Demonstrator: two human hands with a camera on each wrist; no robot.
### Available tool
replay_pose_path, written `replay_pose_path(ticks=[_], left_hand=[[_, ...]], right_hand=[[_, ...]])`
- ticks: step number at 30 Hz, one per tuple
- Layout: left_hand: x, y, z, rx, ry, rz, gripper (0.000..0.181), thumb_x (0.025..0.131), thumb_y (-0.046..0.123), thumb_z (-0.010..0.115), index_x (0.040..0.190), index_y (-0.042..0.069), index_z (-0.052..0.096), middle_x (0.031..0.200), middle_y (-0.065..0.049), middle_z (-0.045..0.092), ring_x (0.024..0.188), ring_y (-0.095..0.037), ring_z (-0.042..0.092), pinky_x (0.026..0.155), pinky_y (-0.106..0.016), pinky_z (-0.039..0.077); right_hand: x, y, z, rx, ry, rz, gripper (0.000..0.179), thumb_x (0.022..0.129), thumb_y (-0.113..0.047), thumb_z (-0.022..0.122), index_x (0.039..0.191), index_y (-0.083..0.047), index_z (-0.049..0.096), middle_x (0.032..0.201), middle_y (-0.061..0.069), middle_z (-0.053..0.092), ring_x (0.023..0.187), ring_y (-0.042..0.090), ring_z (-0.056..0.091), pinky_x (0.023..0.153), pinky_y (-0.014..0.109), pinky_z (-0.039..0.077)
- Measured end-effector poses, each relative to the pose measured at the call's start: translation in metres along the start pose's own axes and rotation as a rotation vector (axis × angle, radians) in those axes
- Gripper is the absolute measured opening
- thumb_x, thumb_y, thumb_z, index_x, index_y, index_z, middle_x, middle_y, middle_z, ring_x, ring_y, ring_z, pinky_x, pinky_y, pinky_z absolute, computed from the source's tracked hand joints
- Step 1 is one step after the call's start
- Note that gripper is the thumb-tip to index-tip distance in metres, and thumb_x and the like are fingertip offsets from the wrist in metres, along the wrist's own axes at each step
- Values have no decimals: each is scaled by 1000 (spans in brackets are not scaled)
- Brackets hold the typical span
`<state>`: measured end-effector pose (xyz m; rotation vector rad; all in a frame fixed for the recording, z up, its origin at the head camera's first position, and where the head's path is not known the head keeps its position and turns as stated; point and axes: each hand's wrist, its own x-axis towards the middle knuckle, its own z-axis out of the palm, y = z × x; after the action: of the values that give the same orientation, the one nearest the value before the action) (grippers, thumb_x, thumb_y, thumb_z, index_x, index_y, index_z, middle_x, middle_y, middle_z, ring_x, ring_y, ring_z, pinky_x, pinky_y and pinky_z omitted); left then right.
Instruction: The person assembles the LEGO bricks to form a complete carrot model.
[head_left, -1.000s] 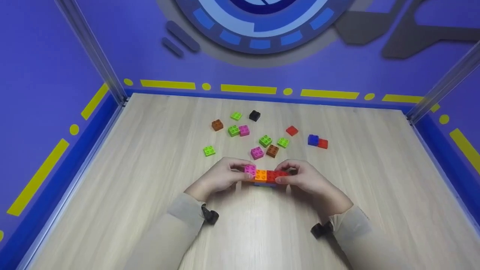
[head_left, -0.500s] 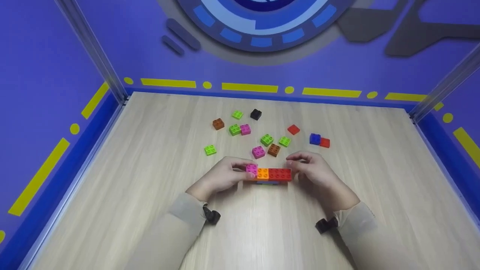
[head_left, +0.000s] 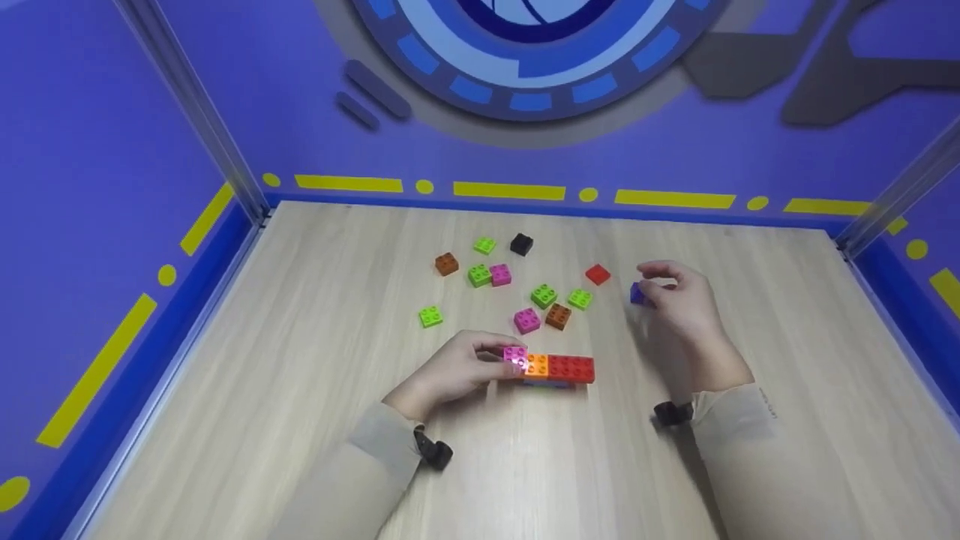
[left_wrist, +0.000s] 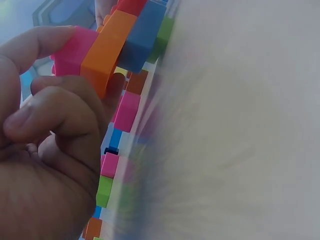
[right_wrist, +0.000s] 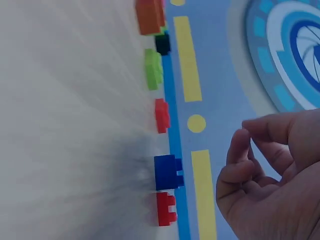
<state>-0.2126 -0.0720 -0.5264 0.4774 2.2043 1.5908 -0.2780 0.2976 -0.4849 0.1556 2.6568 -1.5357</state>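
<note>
My left hand (head_left: 457, 371) grips one end of a built row of toy bricks, thumb and fingers at its pink brick (head_left: 514, 352). Next to the pink brick come orange studs (head_left: 536, 365), then a red stretch (head_left: 571, 368). Underneath, the left wrist view shows a blue brick (left_wrist: 145, 37) and a green one (left_wrist: 161, 40). My right hand (head_left: 686, 307), loosely curled, hovers near a loose blue brick (head_left: 636, 293), partly covering it in the head view. The right wrist view shows these fingers apart from that brick, holding nothing. A thin red brick (right_wrist: 164, 209) lies beside it.
Several loose bricks lie on the wooden table (head_left: 337, 300) beyond my left hand: green (head_left: 544, 295), brown (head_left: 558, 316), pink (head_left: 527, 320), black (head_left: 522, 244) and a thin red one (head_left: 598, 274). Blue panels (head_left: 525, 161) wall the table at the back and sides.
My right hand has let go of the row's red end and moved away to the far right, over the loose blue brick. My left hand still holds the pink end.
</note>
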Motion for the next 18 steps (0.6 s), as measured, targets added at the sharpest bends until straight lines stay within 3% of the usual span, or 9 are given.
replay_pose_path(ticks=[3,5,9,12,15,18], left_hand=[[-1,-2,0,-41,7,-17,44,100,23,86,142,13,79,134,-8,79,112,-18,69,76,-23,56],[-1,-2,0,-74,6,-26,43,100,21,85,142,10,79,130,-9,78,96,-15,65,66,-21,50],[-1,-1,-1,-125,1,-45,43,101,20,85,142,8,78,125,-7,77,66,-10,50,55,-20,41],[-1,-1,-2,-150,-4,-54,44,102,19,85,143,8,77,125,-8,77,56,-8,45,51,-20,39],[-2,-1,-1,-168,-11,-68,44,102,18,84,145,8,76,126,-8,76,53,-7,44,49,-20,38],[-2,-3,0,-183,-13,-81,45,102,17,83,146,8,75,127,-8,76,52,-7,43,48,-20,37]], right_hand=[[7,6,0,2,16,11,42,116,-16,58,157,-5,62,159,22,60,120,28,67,90,20,61],[10,10,-1,3,22,20,43,116,-15,58,158,-4,61,160,22,60,117,27,66,89,21,62],[15,20,-3,24,9,51,47,117,-16,57,162,-5,58,158,23,60,101,17,69,81,23,61],[17,25,-5,27,-15,68,50,118,-19,57,166,-6,55,149,24,64,85,11,68,72,23,59],[15,27,-4,-55,-49,38,53,117,-19,58,167,-3,53,140,27,68,80,12,68,68,22,58],[14,28,-1,-184,-80,-5,52,114,-16,63,163,2,55,140,30,69,88,20,70,72,22,58]])
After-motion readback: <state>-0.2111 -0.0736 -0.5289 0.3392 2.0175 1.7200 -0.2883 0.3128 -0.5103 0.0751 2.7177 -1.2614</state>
